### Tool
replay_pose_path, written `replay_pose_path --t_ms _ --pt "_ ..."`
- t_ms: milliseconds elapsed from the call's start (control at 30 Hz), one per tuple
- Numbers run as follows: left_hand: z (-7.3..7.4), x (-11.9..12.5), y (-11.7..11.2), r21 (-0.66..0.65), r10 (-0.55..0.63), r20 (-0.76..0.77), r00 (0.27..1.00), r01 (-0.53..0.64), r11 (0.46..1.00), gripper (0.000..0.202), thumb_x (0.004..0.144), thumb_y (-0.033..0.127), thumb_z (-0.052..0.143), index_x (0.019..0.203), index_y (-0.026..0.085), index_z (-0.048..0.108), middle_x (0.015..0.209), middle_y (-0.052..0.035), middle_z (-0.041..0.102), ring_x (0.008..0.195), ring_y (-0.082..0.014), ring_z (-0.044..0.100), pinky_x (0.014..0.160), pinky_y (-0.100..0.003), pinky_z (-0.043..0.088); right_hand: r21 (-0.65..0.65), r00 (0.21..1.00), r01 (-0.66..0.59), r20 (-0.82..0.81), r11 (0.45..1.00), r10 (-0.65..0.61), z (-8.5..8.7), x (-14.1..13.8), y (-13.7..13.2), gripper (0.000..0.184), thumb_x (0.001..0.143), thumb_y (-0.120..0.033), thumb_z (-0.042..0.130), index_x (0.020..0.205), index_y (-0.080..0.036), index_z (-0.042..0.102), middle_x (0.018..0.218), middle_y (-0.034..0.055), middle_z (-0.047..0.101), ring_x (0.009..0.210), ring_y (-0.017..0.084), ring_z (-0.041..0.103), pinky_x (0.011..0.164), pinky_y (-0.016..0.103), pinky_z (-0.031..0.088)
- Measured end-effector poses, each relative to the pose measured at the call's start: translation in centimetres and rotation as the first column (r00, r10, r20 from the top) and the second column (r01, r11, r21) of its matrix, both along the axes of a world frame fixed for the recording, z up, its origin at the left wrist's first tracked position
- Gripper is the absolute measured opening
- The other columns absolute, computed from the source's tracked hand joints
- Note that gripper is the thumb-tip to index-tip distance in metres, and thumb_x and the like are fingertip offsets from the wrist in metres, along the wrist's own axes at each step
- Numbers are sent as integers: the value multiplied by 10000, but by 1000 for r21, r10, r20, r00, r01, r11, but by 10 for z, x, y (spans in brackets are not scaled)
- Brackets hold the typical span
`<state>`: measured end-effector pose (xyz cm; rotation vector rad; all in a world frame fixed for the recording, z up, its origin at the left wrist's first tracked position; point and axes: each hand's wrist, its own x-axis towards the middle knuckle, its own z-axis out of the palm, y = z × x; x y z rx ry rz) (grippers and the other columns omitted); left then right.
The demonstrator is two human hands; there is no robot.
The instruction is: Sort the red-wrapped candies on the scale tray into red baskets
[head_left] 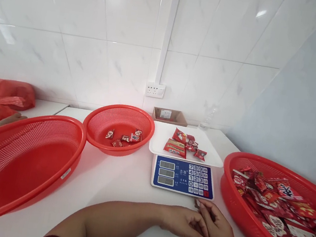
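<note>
My left hand lies at the table's front, its fingers loosely bent and apart, and touches my right hand. Thumb and fingers are closed together on my right hand, just below the scale's lower right corner. Whether something small is pinched there, I cannot make out. A digital scale with a blue keypad stands right in front of both hands. Several red snack packets lie on its white pan.
A red basket full of packets stands on the right. Behind left, a round red basket holds several packets; a large red basket sits nearer. At the back are a cardboard box, a clear bottle and red bags near another person's hand.
</note>
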<state>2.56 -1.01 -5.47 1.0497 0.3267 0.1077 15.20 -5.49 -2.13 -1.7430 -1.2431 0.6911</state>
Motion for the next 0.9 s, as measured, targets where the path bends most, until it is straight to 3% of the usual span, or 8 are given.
replay_pose_path --t_ms 533,700,900 --pt "18 -5 0 -59 -30 10 999 31 998 618 354 452 830 794 153 516 701 21 575 591 -124 591 939 -609 294 -10 1000 5 -13 1000 -5 0 2 1 357 672 -529 519 834 -240 653 779 36 709 749 260 655 679 320 515" --pt "23 -6 1 -78 -27 17 1000 28 997 601 376 464 826 796 152 531 719 10 571 601 -127 589 927 -627 289 -14 999 24 -41 1000 -24 1 1 0 374 657 -535 523 827 -232 661 808 35 712 772 242 653 693 285 519" --pt "23 -8 -3 -54 14 -37 999 -16 998 658 338 536 807 786 164 500 712 9 549 624 -126 561 902 -604 326 -38 999 -17 -44 999 15 -13 5 6 414 672 -549 503 874 -225 664 886 42 712 835 225 655 719 261 515"
